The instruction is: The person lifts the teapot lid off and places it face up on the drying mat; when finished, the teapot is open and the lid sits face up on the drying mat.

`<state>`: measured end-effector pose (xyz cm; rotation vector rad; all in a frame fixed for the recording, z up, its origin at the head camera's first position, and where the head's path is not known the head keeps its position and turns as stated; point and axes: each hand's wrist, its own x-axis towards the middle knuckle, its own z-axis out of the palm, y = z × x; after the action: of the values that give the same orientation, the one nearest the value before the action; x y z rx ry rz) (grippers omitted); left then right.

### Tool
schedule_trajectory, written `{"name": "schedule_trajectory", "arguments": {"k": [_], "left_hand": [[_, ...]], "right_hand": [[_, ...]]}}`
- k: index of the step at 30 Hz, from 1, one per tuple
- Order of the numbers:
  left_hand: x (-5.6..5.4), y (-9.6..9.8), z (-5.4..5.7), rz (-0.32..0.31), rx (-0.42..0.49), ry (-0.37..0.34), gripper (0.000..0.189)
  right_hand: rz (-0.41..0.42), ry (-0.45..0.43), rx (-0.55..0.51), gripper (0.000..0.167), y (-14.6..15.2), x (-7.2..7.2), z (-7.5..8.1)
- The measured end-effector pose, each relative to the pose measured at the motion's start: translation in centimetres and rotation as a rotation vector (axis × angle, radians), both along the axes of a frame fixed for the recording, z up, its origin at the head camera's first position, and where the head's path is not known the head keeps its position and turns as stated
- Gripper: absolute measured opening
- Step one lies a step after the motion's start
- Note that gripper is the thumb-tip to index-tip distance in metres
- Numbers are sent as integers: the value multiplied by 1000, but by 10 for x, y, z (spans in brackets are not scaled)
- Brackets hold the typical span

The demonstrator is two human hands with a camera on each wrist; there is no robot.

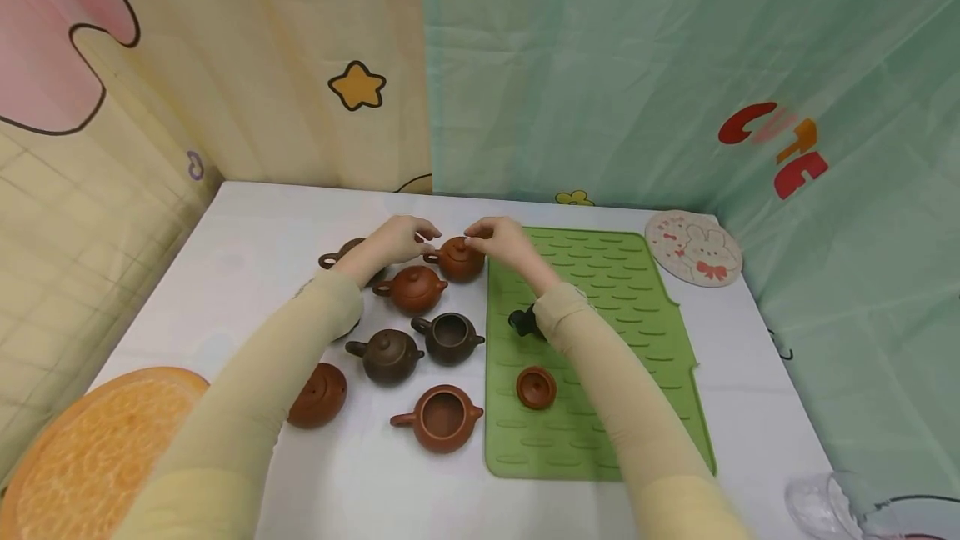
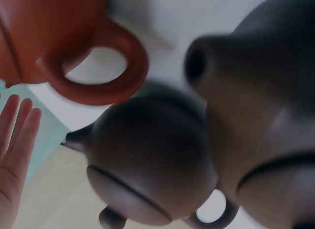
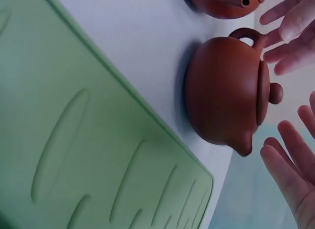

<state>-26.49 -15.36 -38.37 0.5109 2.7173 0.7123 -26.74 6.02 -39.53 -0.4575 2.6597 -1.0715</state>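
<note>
A reddish-brown lidded teapot [image 1: 462,261] stands at the back of the table, just left of the green mat. My left hand [image 1: 394,242] is at its handle side, fingers extended and loosely bent. My right hand [image 1: 508,242] is on its other side, fingers spread near the lid knob and spout. In the right wrist view both hands flank this teapot [image 3: 221,91], the left fingers [image 3: 290,51] right at the handle. Just in front stands another red lidded teapot [image 1: 414,289]. A dark teapot [image 1: 351,249] is partly hidden behind my left hand.
Nearer stand a dark lidded teapot [image 1: 388,358], a lidless dark teapot [image 1: 451,340] and a lidless red one [image 1: 450,440]. My left sleeve partly covers another red teapot [image 1: 318,397]. The green mat [image 1: 600,457] bears a red lid [image 1: 536,388] and a black object [image 1: 522,322].
</note>
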Motion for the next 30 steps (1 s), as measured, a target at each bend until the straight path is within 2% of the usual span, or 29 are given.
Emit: {"name": "schedule_trajectory", "arguments": {"k": [8, 15, 22, 24, 26, 28, 30], "left_hand": [[-1, 7, -16, 23, -21, -61, 31], [-2, 11, -20, 51, -23, -40, 26], [1, 14, -17, 62, -38, -36, 22], [1, 15, -17, 60, -47, -26, 22], [2, 15, -17, 59, -56, -17, 21], [2, 16, -16, 59, -60, -10, 21], [3, 17, -15, 61, -61, -9, 22]], "right_hand": [[65, 73, 165, 23, -17, -4, -10], [56, 136, 177, 21, -20, -5, -13], [63, 149, 185, 19, -22, -4, -13], [49, 137, 158, 19, -20, -4, -14], [9, 93, 87, 19, -17, -4, -16], [-56, 25, -14, 21, -13, -5, -17], [-135, -76, -161, 24, -6, -6, -16]]}}
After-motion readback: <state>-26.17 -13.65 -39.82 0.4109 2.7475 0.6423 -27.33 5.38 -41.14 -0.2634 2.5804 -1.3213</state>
